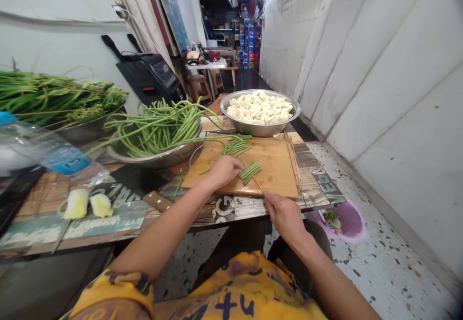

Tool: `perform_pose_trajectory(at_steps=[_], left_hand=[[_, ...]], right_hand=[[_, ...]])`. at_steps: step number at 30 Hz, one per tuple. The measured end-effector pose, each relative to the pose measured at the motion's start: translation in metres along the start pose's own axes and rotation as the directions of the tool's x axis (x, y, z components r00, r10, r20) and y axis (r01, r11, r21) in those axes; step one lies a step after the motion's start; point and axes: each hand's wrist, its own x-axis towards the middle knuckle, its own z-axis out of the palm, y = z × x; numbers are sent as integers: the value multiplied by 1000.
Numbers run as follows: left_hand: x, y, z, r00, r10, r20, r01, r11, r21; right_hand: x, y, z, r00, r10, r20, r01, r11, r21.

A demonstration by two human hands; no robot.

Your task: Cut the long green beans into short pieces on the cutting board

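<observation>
My right hand (286, 216) is closed round the lower end of a thin wooden skewer (258, 184). The skewer passes by a row of short cut long beans (250, 172) lying side by side; whether it pierces all of them is unclear. At the left end of this row, my left hand (224, 170) is closed with its fingertips pinched on the beans. Both hands are over a wooden cutting board (278, 160). Just beyond my left hand lies a loose pile of cut long beans (237, 145) on the board.
Whole long beans (162, 127) overfill a metal bowl (155, 160) at left. Behind the board stands a basin (262, 129) of pale pieces. Loose skewers (294, 165) line the board's right edge. A knife (157, 201), bottle (68, 158) and pink bucket (352, 219) are also nearby.
</observation>
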Motion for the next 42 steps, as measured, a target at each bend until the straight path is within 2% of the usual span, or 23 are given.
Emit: perform_pose_trajectory(at_steps=[8, 14, 27, 30, 33, 38, 42], left_hand=[[-2, 10, -6, 998, 15, 60, -17, 999, 34], [-5, 11, -2, 999, 32, 40, -31, 999, -14], [-8, 24, -1, 999, 50, 19, -51, 996, 76], [2, 17, -7, 996, -5, -94, 15, 994, 109], [20, 4, -11, 978, -37, -206, 83, 972, 219], [45, -9, -3, 990, -52, -133, 105, 893, 438], [49, -9, 2, 992, -31, -121, 85, 879, 470]], right_hand=[[1, 0, 0, 1000, -1, 10, 1, 1000, 7], [2, 0, -1, 1000, -8, 5, 8, 1000, 4], [1, 0, -2, 999, 9, 31, -9, 1000, 0], [1, 0, -3, 999, 17, 45, -17, 1000, 0], [0, -1, -4, 998, 22, 51, -21, 1000, -7], [0, -1, -4, 999, 20, 30, -20, 1000, -12], [-2, 2, -5, 1000, 25, -4, -25, 1000, -7]])
